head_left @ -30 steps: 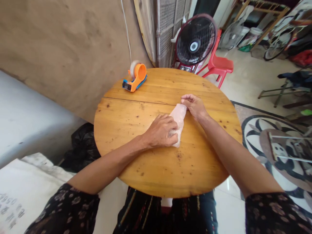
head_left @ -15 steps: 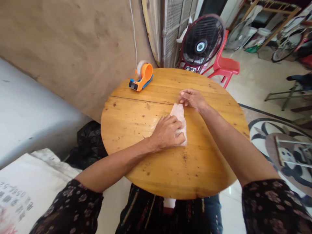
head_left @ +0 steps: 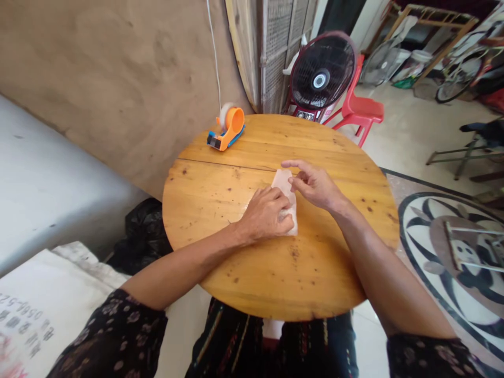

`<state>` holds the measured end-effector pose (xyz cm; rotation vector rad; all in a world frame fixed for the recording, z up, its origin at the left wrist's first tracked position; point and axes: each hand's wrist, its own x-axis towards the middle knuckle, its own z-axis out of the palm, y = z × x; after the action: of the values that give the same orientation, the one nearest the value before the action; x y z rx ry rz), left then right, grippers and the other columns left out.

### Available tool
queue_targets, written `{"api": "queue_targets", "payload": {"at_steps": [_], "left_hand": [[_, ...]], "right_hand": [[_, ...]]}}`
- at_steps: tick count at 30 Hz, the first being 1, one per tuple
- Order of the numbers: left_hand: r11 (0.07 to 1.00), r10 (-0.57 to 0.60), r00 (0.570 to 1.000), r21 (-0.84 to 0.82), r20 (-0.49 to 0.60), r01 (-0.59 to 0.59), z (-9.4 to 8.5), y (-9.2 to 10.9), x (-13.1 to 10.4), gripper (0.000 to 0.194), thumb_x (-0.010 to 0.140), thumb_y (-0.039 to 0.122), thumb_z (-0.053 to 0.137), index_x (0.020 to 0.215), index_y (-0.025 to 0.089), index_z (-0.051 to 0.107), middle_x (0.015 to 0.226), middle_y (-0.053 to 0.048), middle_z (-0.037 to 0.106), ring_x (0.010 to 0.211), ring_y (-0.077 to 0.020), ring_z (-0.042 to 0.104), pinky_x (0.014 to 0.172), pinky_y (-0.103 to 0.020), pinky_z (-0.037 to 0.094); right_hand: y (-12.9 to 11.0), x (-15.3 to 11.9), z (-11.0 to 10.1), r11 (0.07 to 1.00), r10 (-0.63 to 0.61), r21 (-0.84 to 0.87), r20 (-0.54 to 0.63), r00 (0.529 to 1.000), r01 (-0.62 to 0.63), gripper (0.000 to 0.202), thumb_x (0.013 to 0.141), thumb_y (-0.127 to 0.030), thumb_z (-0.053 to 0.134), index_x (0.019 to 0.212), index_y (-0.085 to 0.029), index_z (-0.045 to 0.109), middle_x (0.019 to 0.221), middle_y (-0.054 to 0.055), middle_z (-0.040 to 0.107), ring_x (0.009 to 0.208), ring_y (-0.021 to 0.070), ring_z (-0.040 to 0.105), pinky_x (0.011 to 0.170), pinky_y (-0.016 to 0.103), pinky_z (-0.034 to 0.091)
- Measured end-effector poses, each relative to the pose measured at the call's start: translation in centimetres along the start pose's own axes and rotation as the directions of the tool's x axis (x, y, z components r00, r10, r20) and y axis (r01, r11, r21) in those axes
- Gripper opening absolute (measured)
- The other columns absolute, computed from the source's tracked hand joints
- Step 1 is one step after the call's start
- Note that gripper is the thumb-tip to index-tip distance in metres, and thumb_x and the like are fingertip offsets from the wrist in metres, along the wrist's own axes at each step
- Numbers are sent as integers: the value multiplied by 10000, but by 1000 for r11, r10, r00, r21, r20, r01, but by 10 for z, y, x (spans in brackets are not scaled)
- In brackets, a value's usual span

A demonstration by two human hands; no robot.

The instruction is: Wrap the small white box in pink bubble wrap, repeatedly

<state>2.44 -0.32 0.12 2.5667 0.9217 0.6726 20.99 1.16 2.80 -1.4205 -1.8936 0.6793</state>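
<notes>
A small pale pinkish-white packet (head_left: pixel 282 181), thin and flat like wrapped paper or foam, lies on the round wooden table (head_left: pixel 220 210). My left hand (head_left: pixel 265 214) is over its lower part, fingers curled and gripping it against the wood. What the packet contains, if anything, is hidden. Beside its upper right edge hovers my right hand (head_left: pixel 317 185), index finger stretched out past the top end and thumb close to the edge. Index finger and thumb are apart, with nothing visible between them.
An orange tape dispenser (head_left: pixel 227 130) stands at the table's far left edge. Behind the table are a fan (head_left: pixel 323 71) and a red chair (head_left: pixel 360 107). A wall (head_left: pixel 129 79) borders the left, with a black bag (head_left: pixel 144 231) and white sacks (head_left: pixel 59 289) below.
My right hand has come nearer over the packet's upper right edge, and its index finger has straightened out. The left hand keeps its place on the packet. The view has shifted slightly.
</notes>
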Motion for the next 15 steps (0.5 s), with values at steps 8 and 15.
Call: {"api": "queue_targets", "payload": {"at_steps": [8,15], "left_hand": [[999,-30,999,22,41,30,-2,3,1,234,762,310,503,854,169,666,937,-88,639,941,-250,591,857,-394,432],[1000,-5,1000,1,-9,5,-1,1,0,236,752,303,517,869,169,673,1074,-104,653,974,-258,580,879,-398,447]], "right_hand": [[25,13,6,989,-68,-137,-58,996,59,286,846,-280,536,1045,-174,712,854,38,694,641,143,549,624,284,439],[25,14,13,964,41,-260,-56,998,-54,303,801,-216,575,1072,-186,707,845,24,696,661,151,572,642,283,427]]}}
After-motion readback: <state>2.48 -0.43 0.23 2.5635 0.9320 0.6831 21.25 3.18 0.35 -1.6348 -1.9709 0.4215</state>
